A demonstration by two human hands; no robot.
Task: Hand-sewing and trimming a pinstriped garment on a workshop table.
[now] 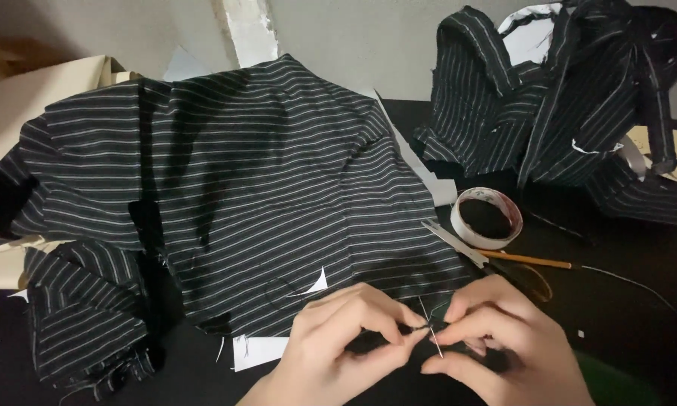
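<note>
A roll of white tape (487,218) lies flat on a dark table (624,301), to the right of centre. Just beside it, toward the near side, a pair of scissors (496,259) rests with pale blades and orange handles. At the far right, a heap of black, white-striped cloth pieces (556,98) is piled up. Cream-coloured paper (23,98) sits at the far left, against a grey wall (353,30).

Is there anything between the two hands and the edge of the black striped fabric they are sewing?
Nothing visible. The left hand and right hand already pinch the edge of the black striped fabric, with a thin metal needle between them.
</note>
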